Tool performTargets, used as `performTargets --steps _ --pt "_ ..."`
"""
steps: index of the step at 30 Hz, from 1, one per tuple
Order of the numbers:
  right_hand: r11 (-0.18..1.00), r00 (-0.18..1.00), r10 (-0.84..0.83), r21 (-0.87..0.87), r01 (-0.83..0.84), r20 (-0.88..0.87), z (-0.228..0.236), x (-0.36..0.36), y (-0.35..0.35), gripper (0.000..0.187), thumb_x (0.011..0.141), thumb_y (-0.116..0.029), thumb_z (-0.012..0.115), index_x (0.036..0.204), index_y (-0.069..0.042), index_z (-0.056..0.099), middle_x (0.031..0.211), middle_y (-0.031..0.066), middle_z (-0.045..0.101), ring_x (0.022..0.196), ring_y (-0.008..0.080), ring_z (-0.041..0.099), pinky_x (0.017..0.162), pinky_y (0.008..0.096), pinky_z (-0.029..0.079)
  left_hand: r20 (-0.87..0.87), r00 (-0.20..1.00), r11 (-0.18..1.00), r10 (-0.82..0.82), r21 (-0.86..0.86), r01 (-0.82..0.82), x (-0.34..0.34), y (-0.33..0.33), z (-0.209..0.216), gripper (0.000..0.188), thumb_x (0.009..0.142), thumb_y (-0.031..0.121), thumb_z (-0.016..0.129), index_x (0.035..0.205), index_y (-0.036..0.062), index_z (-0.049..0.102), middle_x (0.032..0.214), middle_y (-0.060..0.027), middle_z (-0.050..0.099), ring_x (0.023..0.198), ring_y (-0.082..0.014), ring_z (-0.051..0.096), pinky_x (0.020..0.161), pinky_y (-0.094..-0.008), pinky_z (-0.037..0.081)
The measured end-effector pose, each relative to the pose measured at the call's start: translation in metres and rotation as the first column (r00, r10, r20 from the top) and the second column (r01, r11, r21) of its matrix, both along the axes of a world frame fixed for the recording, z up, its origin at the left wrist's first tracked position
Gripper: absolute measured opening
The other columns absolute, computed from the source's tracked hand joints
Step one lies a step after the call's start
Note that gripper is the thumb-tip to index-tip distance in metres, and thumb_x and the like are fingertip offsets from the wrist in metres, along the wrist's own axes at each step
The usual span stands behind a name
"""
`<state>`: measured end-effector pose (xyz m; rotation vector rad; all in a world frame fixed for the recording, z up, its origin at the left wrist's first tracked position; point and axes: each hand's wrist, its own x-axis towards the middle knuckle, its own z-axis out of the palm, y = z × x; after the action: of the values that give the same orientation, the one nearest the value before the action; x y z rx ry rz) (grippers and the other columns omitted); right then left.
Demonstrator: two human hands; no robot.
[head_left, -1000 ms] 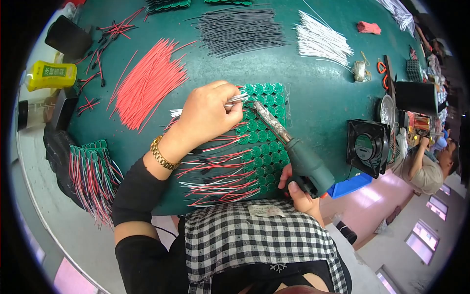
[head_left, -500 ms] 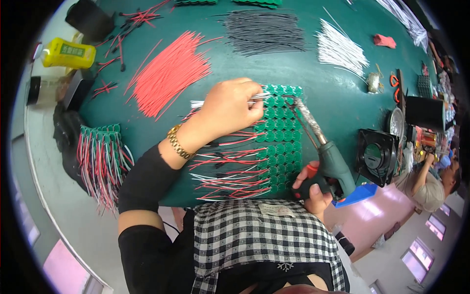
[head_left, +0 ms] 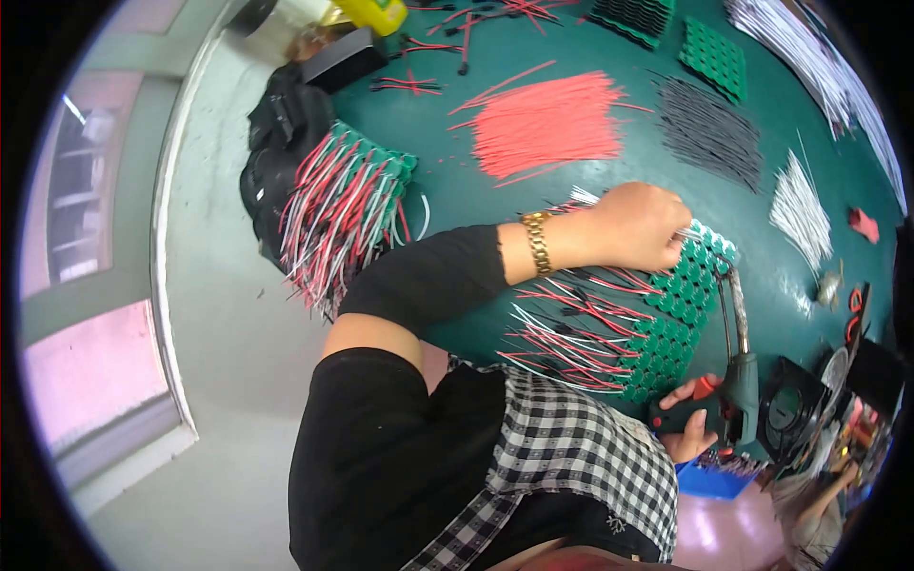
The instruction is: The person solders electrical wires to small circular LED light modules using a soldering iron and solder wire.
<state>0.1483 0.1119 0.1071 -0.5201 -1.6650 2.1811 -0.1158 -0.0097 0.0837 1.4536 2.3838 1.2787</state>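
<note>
A panel of small round green circuit boards (head_left: 681,295) lies on the table's near part, with red, white and black wires (head_left: 571,338) fanning out from its left side. My left hand (head_left: 643,228) is closed at the panel's upper left, pinching thin white wires (head_left: 583,195) whose ends stick out behind it. Wrapped around the handle of a dark green soldering gun (head_left: 740,395), my right hand (head_left: 693,433) is at the panel's lower right corner. The gun's long metal tip reaches up to the top right boards; whether it touches them I cannot tell.
Bundles of red wires (head_left: 547,128), black wires (head_left: 709,128) and white wires (head_left: 802,209) lie beyond the panel. Wired boards (head_left: 343,205) hang over the table's left edge. At right are a black fan (head_left: 788,409), orange-handled scissors (head_left: 854,309) and a blue bin (head_left: 714,479).
The view has swung left, so the table's things appear farther right and tilted. Both hands keep their holds at about the same places on the panel.
</note>
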Motion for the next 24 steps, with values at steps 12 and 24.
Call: performTargets --steps 12,24 --pt "0.999 0.999 -0.044 0.010 0.044 0.000 -0.006 -0.001 -0.001 0.049 0.087 -0.023 0.057 0.126 0.001 0.038 0.093 0.0132 0.054 0.070 0.0182 0.054 0.064 0.0281 0.047 0.029 1.000 1.000 -0.003 0.008 0.003 -0.001 0.000 0.000 0.013 0.065 0.016 0.057 0.063 0.0036 0.057 0.069 -0.0137 0.060 0.066 -0.0332 0.059 0.059 -0.0443 0.048" --pt "0.997 0.997 -0.069 0.025 0.070 -0.034 -0.009 0.008 0.004 0.050 0.086 -0.023 0.056 0.126 0.003 0.040 0.091 0.0148 0.056 0.066 0.0181 0.055 0.060 0.0272 0.047 -0.125 0.989 0.991 -0.075 0.100 0.087 -0.009 0.000 0.002 0.009 0.078 0.012 0.055 0.079 0.0034 0.057 0.071 -0.0136 0.055 0.067 -0.0329 0.058 0.059 -0.0432 0.047"
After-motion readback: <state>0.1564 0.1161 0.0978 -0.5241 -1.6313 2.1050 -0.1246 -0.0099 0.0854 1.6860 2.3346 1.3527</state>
